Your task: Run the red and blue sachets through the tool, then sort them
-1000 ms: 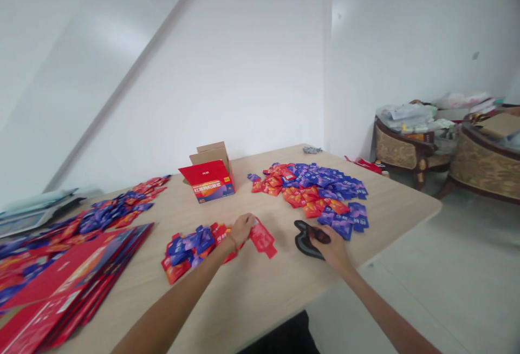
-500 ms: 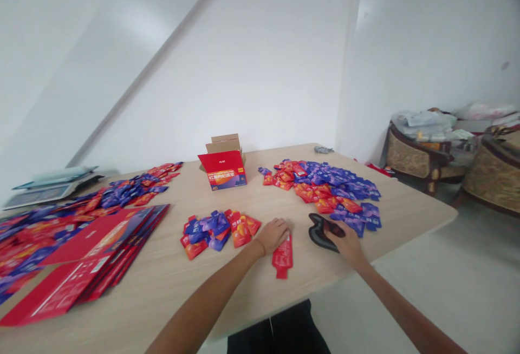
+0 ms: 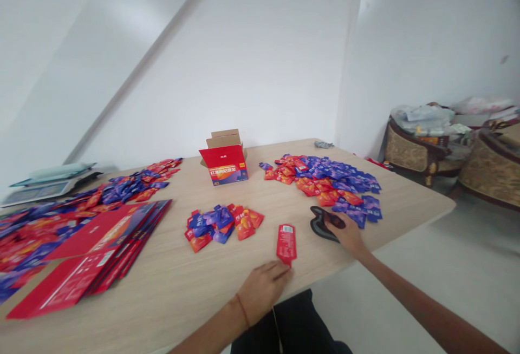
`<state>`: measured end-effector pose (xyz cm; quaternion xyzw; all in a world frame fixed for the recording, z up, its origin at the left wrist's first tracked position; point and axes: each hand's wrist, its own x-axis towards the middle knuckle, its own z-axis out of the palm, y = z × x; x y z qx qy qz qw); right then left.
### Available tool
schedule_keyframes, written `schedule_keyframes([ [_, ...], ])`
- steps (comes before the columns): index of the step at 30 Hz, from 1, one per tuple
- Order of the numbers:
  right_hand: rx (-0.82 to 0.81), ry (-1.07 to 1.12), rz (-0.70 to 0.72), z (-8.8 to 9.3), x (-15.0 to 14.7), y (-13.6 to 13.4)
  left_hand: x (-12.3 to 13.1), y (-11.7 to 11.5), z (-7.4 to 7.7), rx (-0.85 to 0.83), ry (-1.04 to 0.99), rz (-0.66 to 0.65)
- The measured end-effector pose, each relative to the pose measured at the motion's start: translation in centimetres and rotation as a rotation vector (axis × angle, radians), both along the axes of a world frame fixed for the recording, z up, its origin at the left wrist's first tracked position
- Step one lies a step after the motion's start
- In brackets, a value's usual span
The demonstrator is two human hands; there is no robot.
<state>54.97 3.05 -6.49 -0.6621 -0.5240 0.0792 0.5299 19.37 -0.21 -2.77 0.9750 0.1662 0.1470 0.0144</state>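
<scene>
At the table's front edge my left hand (image 3: 266,288) has its fingers together on the narrow end of a red pouch (image 3: 286,243). The pouch lies flat, printed side with a barcode label up. To the right, my right hand (image 3: 345,230) is closed round a flat dark tool (image 3: 320,226) with a curved, notched outline, resting on the table; its exact kind is unclear. Left of the red pouch lies a small pile of red and purple pouches (image 3: 221,224). A larger heap of such pouches (image 3: 325,178) spreads beyond my right hand.
An open red carton (image 3: 225,165) stands near the wall. Flattened red cartons (image 3: 101,251) are stacked at left, beside a long heap of pouches (image 3: 40,235). A grey crumpled item (image 3: 323,144) lies at the far corner. Loaded armchairs (image 3: 410,145) stand at right.
My left hand has slid from the pouch's far end toward me, to its narrow end, uncovering the barcode label. My right hand stays closed on the dark tool.
</scene>
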Motion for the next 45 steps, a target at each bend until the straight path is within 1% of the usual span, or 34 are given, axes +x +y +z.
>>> schedule_keyframes([
  [3, -0.057, -0.075, 0.026, 0.9, 0.1, 0.3, -0.3, 0.2, -1.1, 0.007, -0.052, -0.006],
  [5, -0.102, -0.133, 0.040, 2.4, -0.1, 0.6, -0.5, 0.3, -1.4, -0.006, -0.092, -0.022],
  [7, -0.094, -0.204, 0.062, 4.5, -0.8, 0.8, -0.7, 0.3, -1.5, -0.022, -0.121, -0.027],
  [9, -0.032, -0.285, 0.132, 6.9, -2.4, 0.5, -0.8, 0.2, -1.6, -0.032, -0.134, -0.023],
  [11, 0.027, -0.369, 0.252, 9.0, -4.8, -0.3, -0.8, 0.1, -1.5, -0.044, -0.143, -0.017],
  [13, 0.051, -0.452, 0.352, 10.2, -7.6, -1.4, -0.8, 0.0, -1.4, -0.067, -0.150, -0.019],
  [14, 0.058, -0.490, 0.400, 10.4, -9.1, -2.0, -0.8, -0.1, -1.3, -0.080, -0.153, -0.021],
  [16, 0.048, -0.570, 0.504, 10.0, -11.7, -2.9, -0.7, -0.1, -1.1, -0.108, -0.153, -0.024],
  [18, 0.013, -0.653, 0.600, 8.8, -13.6, -3.4, -0.7, 0.0, -0.8, -0.135, -0.147, -0.022],
  [20, -0.031, -0.715, 0.646, 7.3, -14.5, -3.4, -0.7, 0.0, -0.7, -0.152, -0.142, -0.018],
  [22, -0.063, -0.740, 0.648, 6.0, -14.6, -2.8, -0.8, 0.0, -0.7, -0.154, -0.146, -0.017],
  [25, -0.077, -0.771, 0.634, 5.0, -13.5, -1.1, -0.9, 0.0, -1.0, -0.144, -0.162, -0.018],
  [28, -0.079, -0.826, 0.611, 4.9, -11.5, 1.4, -0.9, 0.0, -1.4, -0.143, -0.174, -0.015],
  [32, -0.122, -0.829, 0.502, 5.6, -8.7, 4.7, -1.0, 0.0, -1.6, -0.139, -0.180, -0.007],
  [35, -0.092, -0.768, 0.448, 6.8, -7.6, 5.4, -1.1, 0.0, -1.7, -0.137, -0.172, -0.007],
  [38, 0.040, -0.598, 0.381, 7.9, -8.1, 3.7, -1.0, 0.1, -1.7, -0.133, -0.170, -0.016],
  [40, 0.078, -0.506, 0.409, 8.1, -9.3, 1.6, -1.0, 0.1, -1.5, -0.132, -0.172, -0.016],
  [42, 0.053, -0.506, 0.509, 7.5, -10.7, -0.6, -0.9, 0.0, -1.2, -0.135, -0.161, -0.021],
  [44, 0.008, -0.596, 0.610, 6.3, -11.8, -2.1, -0.9, 0.0, -0.8, -0.141, -0.144, -0.027],
  [45, -0.011, -0.659, 0.640, 5.7, -12.1, -2.5, -0.8, -0.1, -0.7, -0.143, -0.137, -0.027],
])
